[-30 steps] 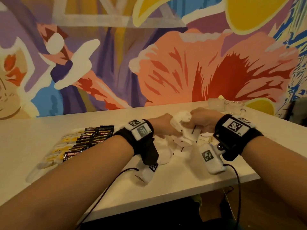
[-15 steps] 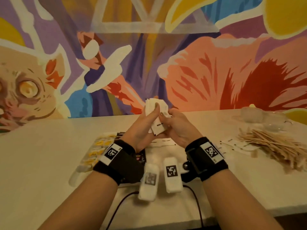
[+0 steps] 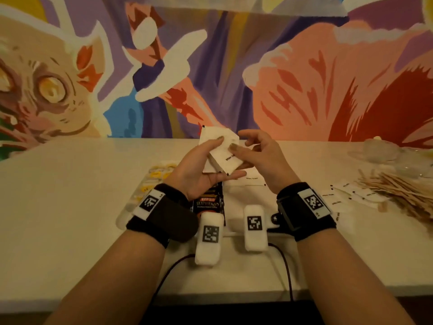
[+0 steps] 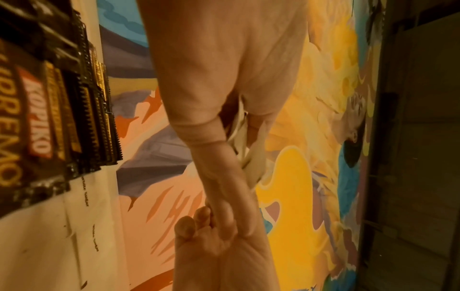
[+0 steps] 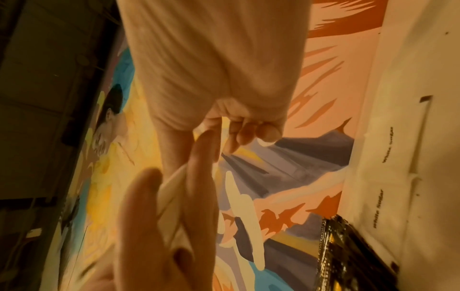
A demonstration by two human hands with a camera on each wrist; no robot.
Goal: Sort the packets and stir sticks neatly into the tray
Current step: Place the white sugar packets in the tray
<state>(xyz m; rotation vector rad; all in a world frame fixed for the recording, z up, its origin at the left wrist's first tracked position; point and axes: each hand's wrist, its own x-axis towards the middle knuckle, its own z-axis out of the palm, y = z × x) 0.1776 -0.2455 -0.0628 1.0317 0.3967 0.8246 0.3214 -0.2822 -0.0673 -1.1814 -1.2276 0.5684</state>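
A small stack of white sugar packets (image 3: 214,134) is held up above the tray (image 3: 123,219), fanned and tilted. My left hand (image 3: 228,158) grips it, thumb on top and fingers underneath. My right hand (image 3: 241,156) pinches the stack's right edge with thumb on the face, its other fingers loosely curled behind. The left wrist view shows the packets (image 4: 248,157) edge-on between the fingers, as does the right wrist view (image 5: 171,181). In the tray lie yellow packets (image 3: 159,172), black Kopiko packets (image 3: 207,202) and white packets (image 3: 253,180). A pile of wooden stir sticks (image 3: 398,193) lies on the table at right.
Loose white packets (image 3: 346,195) lie between the tray and the stir sticks. Clear plastic cups (image 3: 379,151) stand at the back right. A painted mural wall runs along the table's far edge. Cables trail off the near edge.
Both hands lifted the white packets from the loose pile on the table and carried them over the tray. Since half a second ago the stack has tilted and fanned out.
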